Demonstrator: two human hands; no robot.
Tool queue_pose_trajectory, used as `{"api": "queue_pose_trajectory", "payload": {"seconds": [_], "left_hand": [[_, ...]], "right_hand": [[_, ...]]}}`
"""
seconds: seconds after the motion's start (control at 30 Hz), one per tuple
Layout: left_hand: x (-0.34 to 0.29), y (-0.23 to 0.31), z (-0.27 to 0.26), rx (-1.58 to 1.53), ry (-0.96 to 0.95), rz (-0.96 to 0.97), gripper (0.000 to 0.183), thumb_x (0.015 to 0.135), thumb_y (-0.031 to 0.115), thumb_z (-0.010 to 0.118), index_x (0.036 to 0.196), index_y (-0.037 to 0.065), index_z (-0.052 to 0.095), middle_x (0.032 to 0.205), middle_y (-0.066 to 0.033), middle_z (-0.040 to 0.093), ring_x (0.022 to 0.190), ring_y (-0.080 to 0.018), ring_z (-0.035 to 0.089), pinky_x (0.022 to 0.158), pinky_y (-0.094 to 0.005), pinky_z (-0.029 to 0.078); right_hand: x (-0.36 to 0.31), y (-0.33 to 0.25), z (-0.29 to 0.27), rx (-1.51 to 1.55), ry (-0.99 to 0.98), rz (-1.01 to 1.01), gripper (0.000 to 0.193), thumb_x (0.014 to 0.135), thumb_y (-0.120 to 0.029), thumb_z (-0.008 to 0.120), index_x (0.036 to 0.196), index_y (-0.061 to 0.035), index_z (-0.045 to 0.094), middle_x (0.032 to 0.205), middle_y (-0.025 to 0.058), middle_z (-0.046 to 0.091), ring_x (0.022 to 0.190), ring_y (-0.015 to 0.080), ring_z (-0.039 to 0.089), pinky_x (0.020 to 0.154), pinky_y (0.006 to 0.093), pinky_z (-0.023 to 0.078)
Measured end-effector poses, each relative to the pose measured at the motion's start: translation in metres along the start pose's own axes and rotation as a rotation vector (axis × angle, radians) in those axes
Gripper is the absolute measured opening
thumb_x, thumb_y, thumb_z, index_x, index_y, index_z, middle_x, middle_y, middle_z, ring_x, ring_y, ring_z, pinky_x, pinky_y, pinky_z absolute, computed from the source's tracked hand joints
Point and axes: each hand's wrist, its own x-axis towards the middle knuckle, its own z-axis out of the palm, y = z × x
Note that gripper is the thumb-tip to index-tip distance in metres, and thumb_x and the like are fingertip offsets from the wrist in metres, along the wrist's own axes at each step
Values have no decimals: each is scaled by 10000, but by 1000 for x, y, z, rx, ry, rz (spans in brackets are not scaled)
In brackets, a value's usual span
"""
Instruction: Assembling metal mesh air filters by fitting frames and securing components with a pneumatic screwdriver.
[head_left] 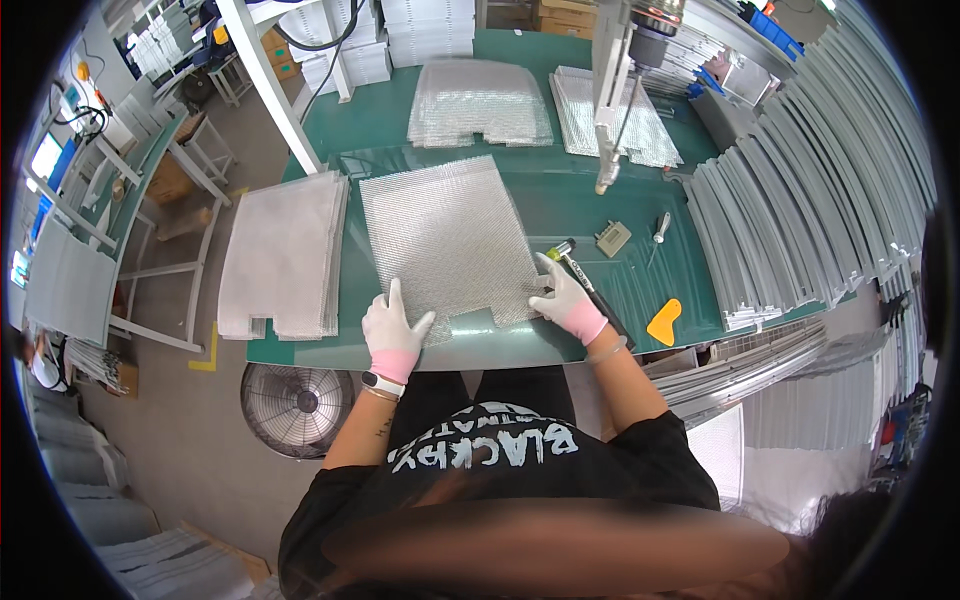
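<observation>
A silvery mesh sheet (450,230), notched along its near edge, lies slightly turned on the green tabletop in front of me. At its near left corner, my left hand (392,332), in a white glove with a pink cuff, rests with forefinger and thumb spread. My right hand (568,300), gloved the same way, touches the right edge near the other corner, its thumb and forefinger apart. Close beside the right hand lies a hammer (598,300) with a yellow-green head and a dark handle, partly covered by that hand and wrist.
White sheets (280,255) are stacked left; mesh sheets (480,100) and another pile (615,115) lie at the back. Right are a beige block (613,238), a screwdriver (661,228), a yellow scraper (664,322) and racked grey panels (800,190). A machine arm (606,130) hangs above the table (400,352); a fan (298,405) stands below.
</observation>
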Motion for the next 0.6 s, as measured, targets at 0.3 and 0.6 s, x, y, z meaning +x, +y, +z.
{"api": "queue_pose_trajectory", "payload": {"seconds": [0.3, 0.6], "left_hand": [[0, -1, -1, -24, 15, 13, 859, 755, 460, 760, 1409, 19, 420, 1139, -222, 578, 1017, -363, 570, 880, -450, 451], [-3, -3, 5, -70, 84, 47, 849, 756, 414, 774, 1413, 18, 409, 1238, -247, 533, 1115, -392, 526, 935, -473, 426]], "right_hand": [[-11, -8, 1, -149, -8, -112, 759, 798, -110, 638, 1490, -63, 332, 1374, 183, 519, 799, 145, 618, 793, 284, 506], [19, -2, -1, -71, 29, 213, 623, 829, -198, 677, 1374, 19, 467, 1004, 167, 685, 937, 202, 667, 850, 318, 508]]}}
